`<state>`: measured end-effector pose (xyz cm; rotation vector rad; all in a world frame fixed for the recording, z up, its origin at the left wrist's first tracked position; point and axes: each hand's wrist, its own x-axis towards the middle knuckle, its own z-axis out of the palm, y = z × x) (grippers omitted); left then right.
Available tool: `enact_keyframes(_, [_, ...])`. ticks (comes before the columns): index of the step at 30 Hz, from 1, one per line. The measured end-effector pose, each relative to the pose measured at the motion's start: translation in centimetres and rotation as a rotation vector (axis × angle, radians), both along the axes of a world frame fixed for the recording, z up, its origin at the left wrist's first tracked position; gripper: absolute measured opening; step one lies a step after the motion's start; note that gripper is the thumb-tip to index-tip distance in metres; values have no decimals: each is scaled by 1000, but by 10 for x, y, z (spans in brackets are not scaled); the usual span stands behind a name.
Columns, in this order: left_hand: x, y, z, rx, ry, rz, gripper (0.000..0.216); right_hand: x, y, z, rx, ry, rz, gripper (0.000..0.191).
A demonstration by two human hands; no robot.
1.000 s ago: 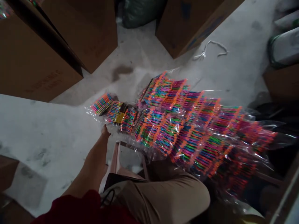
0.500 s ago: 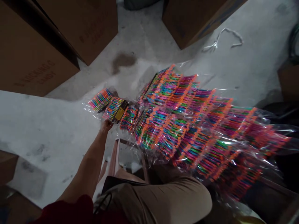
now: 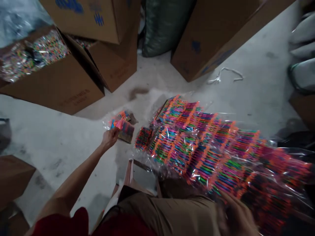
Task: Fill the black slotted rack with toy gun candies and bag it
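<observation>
My left hand reaches forward and grips the near edge of a small clear packet of bright multicoloured sticks, lifted off the floor. A long overlapping row of the same plastic-wrapped packets runs from the middle of the floor across my lap to the right. My right hand shows blurred at the bottom right, under the near end of that row. I cannot tell whether it grips the row. My bent knee in tan trousers is below the row.
An open cardboard box filled with similar packets stands at the upper left, with more boxes behind. A green sack stands between boxes. White cord lies on the concrete floor. A stool frame is under my knee.
My left hand has pulled a few packets away from the left end of the row and lifted them. The view has tilted up, bringing the open box into sight. My right hand has appeared.
</observation>
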<state>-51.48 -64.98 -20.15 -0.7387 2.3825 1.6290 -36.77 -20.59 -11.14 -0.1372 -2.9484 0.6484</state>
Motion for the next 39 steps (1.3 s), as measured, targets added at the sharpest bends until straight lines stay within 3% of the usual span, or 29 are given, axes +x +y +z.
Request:
enact_keyframes(3, [26, -4, 45, -113, 68, -177, 19, -75, -92, -15, -267, 71, 318, 37])
enact_keyframes(5, [47, 0, 67, -175, 96, -326, 18, -115, -164, -16, -413, 46, 461, 45])
enact_keyframes(8, [78, 13, 92, -399, 211, -730, 18, -150, -241, -21, -507, -113, 424, 71])
enact_keyframes(10, [96, 23, 106, -603, 329, -1016, 25, -155, -260, -33, -434, -310, 364, 77])
enact_keyframes(12, [109, 29, 116, -763, 403, -1195, 28, -149, -258, -49, -324, -527, 327, 65])
enact_keyframes(16, [131, 24, 116, -869, 337, -1323, 29, -126, -236, -70, -281, -692, 344, 23])
enact_keyframes(19, [152, 1, 102, -773, 101, -1212, 37, -110, -242, -63, -352, -645, 391, 22])
enact_keyframes(22, [172, -22, 83, -529, -164, -935, 27, -88, -264, -49, -428, -530, 535, 22])
enact_keyframes(25, [177, -18, 67, -74, -338, -470, 35, -57, -281, -43, -410, -423, 710, 21])
enact_keyframes(28, [163, 14, 53, 481, -401, -28, 46, -32, -282, -43, -341, -415, 794, 21])
enact_keyframes(31, [140, 46, 38, 924, -405, 312, 29, -25, -276, -43, -277, -392, 839, 24])
enact_keyframes(33, [126, 58, 26, 1067, -438, 443, 18, -29, -271, -43, -240, -387, 841, 26])
enact_keyframes(39, [98, 67, -11, 1150, -402, 531, 19, -32, -226, -55, -298, -383, 775, 22])
